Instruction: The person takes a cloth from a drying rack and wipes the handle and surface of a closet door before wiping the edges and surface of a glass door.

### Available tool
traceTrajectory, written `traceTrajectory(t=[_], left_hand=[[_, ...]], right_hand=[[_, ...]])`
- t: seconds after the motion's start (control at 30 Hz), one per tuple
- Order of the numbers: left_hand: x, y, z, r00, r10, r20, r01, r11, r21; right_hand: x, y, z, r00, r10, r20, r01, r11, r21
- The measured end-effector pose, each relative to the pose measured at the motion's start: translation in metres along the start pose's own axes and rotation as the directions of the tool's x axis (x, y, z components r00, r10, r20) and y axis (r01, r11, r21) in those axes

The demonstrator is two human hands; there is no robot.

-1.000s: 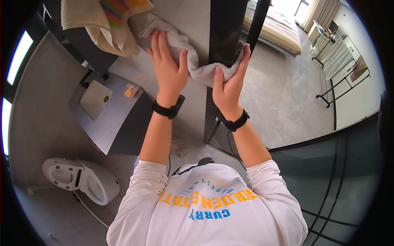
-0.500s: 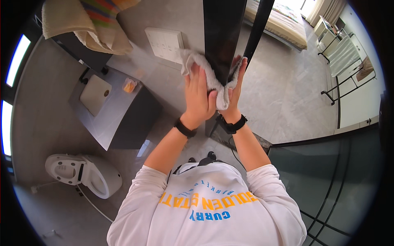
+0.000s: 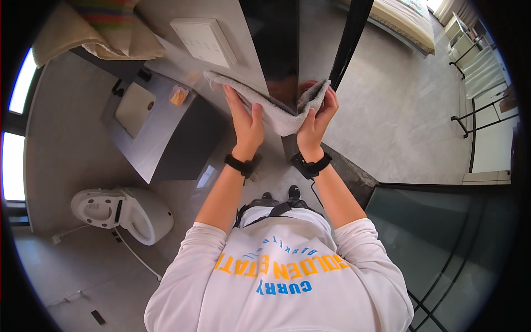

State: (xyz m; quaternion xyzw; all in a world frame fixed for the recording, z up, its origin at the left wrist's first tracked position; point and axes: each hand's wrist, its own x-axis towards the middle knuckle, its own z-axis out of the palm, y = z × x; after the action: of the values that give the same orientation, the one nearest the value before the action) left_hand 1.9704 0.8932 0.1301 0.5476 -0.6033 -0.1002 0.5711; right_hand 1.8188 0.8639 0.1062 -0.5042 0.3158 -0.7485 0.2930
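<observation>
A pale grey-white cloth (image 3: 283, 123) wraps around the lower corner of a glossy black door frame (image 3: 271, 50). Its left end lies along the wall, and its right end folds up the frame's other side. My left hand (image 3: 247, 123) holds the left part of the cloth, with the thumb on the near side and the fingertips partly hidden against it. At the right end my right hand (image 3: 317, 124) grips the cloth, fingers bent round its outer edge and thumb in front. Both wrists wear black bands.
A white switch panel (image 3: 203, 41) is on the wall, left of the frame. Further left are a sink counter (image 3: 152, 130) with a small orange-and-clear item, a hanging towel (image 3: 83, 33), and a toilet (image 3: 138, 216). A dark glass panel (image 3: 437, 227) stands at right; a bed (image 3: 406, 22) lies beyond.
My hands have moved apart, the left one leftward. The cloth, bunched before, is now spread wider around the frame's corner. The whole view has shifted slightly.
</observation>
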Motion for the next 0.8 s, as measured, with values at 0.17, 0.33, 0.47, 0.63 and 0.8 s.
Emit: traceTrajectory(t=[0.17,0.33,0.47,0.63,0.8], left_hand=[[0.013,0.001,-0.008,0.999,-0.046,-0.023,0.042,0.987,-0.157],[0.037,-0.014,-0.021,0.998,0.058,-0.037,-0.058,0.998,0.018],[0.046,-0.02,-0.028,0.994,0.096,-0.047,-0.093,0.993,0.069],[0.059,-0.023,-0.046,0.974,0.191,-0.119,-0.179,0.978,0.105],[0.076,-0.04,-0.063,0.968,0.21,-0.138,-0.209,0.978,0.027]], right_hand=[[-0.004,-0.027,-0.001,0.994,-0.085,0.071,0.097,0.977,-0.191],[-0.001,-0.057,0.016,0.92,-0.358,0.158,0.389,0.877,-0.283],[-0.005,-0.047,0.026,0.891,-0.446,0.087,0.453,0.854,-0.256],[-0.01,-0.044,0.026,0.894,-0.438,0.092,0.445,0.846,-0.294],[-0.006,-0.047,0.026,0.919,-0.391,0.048,0.353,0.763,-0.542]])
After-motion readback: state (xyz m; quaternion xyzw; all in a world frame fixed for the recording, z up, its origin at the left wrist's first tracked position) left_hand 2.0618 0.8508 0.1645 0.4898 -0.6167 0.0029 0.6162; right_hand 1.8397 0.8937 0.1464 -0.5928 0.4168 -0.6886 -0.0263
